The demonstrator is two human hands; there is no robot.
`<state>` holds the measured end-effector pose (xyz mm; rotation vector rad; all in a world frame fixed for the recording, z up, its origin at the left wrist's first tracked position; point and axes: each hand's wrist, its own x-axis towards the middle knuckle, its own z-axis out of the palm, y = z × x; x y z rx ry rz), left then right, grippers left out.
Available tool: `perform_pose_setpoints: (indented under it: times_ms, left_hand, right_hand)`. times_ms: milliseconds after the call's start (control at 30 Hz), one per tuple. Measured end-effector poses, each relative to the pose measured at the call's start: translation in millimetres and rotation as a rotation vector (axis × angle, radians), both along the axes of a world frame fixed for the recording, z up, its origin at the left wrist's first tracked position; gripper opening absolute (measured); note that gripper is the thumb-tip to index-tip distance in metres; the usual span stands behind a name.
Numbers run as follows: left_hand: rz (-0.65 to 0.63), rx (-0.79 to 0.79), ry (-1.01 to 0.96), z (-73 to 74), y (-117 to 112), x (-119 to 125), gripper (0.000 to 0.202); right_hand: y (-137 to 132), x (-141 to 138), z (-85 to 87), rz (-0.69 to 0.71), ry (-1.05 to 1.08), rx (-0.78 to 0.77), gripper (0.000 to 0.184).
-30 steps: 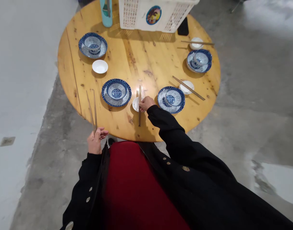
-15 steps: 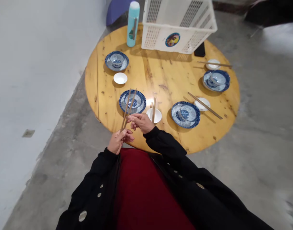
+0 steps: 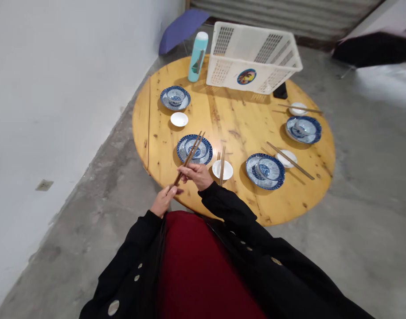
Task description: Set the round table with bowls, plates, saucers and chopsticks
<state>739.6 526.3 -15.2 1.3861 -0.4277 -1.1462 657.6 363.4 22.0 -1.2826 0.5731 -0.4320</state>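
Note:
A pair of brown chopsticks [image 3: 191, 154] slants up over the near edge of the table, their tips above a blue-patterned plate with a bowl [image 3: 180, 155] on it. My left hand [image 3: 162, 200] is closed round their lower ends. Higher up, my right hand [image 3: 197, 174] pinches the same pair between thumb and fingers. Just right of that hand, a small white dish [image 3: 228, 170] carries another pair of chopsticks [image 3: 222, 166]. A second blue plate [image 3: 250, 177] with a bowl stands further right.
The round wooden table [image 3: 236, 119] bears more blue plates, white dishes and chopsticks. At its back stand a white plastic crate [image 3: 229, 77], a turquoise bottle [image 3: 196, 62] and a black phone [image 3: 280, 91]. A purple umbrella [image 3: 181, 31] and a black umbrella [image 3: 372, 48] lie beyond. A wall rises on the left.
The two chopsticks, which stood apart, are now closer together. My right hand has closed around them. The view has tilted up, so everything on the table sits lower and further right.

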Motion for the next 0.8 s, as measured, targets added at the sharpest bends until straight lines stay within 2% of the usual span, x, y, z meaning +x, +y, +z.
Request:
perform_pose_setpoints:
  times_ms: [67, 167, 233, 300, 433, 567, 667, 800]
  left_hand:
    - [0.238, 0.017, -0.134, -8.4, 12, 14, 0.058]
    - [0.506, 0.094, -0.135, -17.2, 44, 39, 0.058]
    - [0.615, 0.162, -0.081, -22.4, 72, 52, 0.055]
    - [0.687, 0.227, -0.029, -28.9, 103, 59, 0.054]
    - [0.767, 0.35, 0.078, -43.8, 158, 56, 0.055]
    - [0.81, 0.413, 0.162, -51.6, 190, 57, 0.048]
    - [0.81, 0.418, 0.169, -49.8, 194, 67, 0.043]
    - [0.765, 0.387, 0.134, -42.7, 179, 83, 0.047]
  right_hand:
    - [-4, 11, 8.2, -0.116, 0.001, -0.259, 0.04]
    - [-14, 31, 9.9, -0.294, 0.025, -0.664, 0.032]
    - [-21, 45, -1.1, -0.324, 0.086, -0.877, 0.028]
    - [-24, 56, -19.2, -0.311, 0.167, -1.005, 0.026]
    - [-23, 64, -53.6, -0.273, 0.304, -1.116, 0.022]
    - [-15, 68, -64.4, -0.245, 0.364, -1.186, 0.021]
    - [-12, 76, -63.3, -0.229, 0.402, -1.235, 0.024]
    - [-15, 87, -60.1, -0.236, 0.461, -1.247, 0.027]
